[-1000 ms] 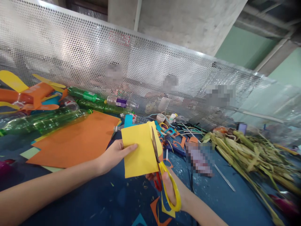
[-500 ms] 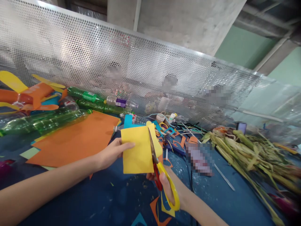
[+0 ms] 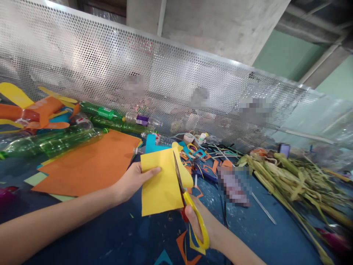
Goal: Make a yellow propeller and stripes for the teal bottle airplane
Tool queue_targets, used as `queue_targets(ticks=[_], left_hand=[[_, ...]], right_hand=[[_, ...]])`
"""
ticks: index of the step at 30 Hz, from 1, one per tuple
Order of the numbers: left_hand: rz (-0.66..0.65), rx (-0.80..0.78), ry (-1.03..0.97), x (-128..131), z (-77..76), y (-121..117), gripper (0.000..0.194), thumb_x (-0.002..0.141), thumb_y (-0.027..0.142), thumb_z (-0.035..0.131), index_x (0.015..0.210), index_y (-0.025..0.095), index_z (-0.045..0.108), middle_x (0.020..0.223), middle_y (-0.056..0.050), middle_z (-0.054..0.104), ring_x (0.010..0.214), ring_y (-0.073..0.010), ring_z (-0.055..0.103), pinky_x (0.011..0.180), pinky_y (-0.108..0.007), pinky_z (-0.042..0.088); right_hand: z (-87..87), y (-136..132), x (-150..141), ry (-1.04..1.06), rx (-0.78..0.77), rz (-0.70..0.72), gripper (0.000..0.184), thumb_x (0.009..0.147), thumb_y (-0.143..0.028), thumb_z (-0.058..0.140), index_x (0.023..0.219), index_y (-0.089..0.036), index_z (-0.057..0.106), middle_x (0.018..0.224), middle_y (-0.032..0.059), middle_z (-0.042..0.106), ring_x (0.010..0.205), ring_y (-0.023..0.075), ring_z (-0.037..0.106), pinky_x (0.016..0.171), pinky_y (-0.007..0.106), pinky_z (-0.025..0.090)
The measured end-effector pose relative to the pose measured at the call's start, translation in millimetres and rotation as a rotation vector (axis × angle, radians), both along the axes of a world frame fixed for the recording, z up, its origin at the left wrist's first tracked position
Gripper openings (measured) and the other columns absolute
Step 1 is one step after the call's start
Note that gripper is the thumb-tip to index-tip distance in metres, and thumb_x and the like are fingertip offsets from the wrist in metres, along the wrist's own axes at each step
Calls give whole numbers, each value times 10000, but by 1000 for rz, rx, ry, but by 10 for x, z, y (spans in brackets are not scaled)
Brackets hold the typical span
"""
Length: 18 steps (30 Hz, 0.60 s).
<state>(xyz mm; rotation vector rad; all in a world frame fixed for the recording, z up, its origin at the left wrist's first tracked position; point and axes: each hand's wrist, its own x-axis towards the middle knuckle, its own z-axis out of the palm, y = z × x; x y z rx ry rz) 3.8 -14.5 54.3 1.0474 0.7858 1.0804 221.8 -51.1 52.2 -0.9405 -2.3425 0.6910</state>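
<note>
My left hand (image 3: 135, 179) pinches the left edge of a yellow sheet of paper (image 3: 160, 184), thumb lying on its face and fingers behind. My right hand (image 3: 197, 217) is closed round the yellow and red handles of a pair of scissors (image 3: 179, 176). The blades run up across the right part of the sheet, with a curved strip of the paper to their right. Part of the red handle is hidden behind the sheet. Below the right hand lie orange and yellow paper offcuts (image 3: 183, 248) and a blue scrap (image 3: 163, 257).
Orange sheets (image 3: 93, 165) are stacked at left beside green plastic bottles (image 3: 74, 141). A bottle craft with orange and yellow blades (image 3: 41, 110) stands far left. Paper scraps (image 3: 204, 154) lie behind the hands, dried corn husks (image 3: 289, 176) at right. A perforated metal panel (image 3: 165, 73) borders the back.
The yellow sheet has tilted, its lower edge dropping toward me. The scissor blades look more closed, and the red handle is now mostly behind the paper.
</note>
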Motion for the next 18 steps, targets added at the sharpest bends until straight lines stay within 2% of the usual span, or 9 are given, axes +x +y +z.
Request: queue_targets(ticks=[5,18], left_hand=[[-8,-4,38,8,21,-19,281,751,337,658,952,140,650,991,-96,689,838,-248,665,794,-376,527],[-24,21,92,0,4,-26,282,758,364,645,935,145,657,989,-92,690,866,-253,658,788,-355,529]], right_hand=[[38,-17,-28,17,-7,0,516,928,-435,211,1288,-147,442,1259,160,514,1191,256,452,990,358,363],[80,-20,-59,86,-29,-15,500,913,-470,240,1159,-165,550,1131,149,592,1097,269,524,952,391,401]])
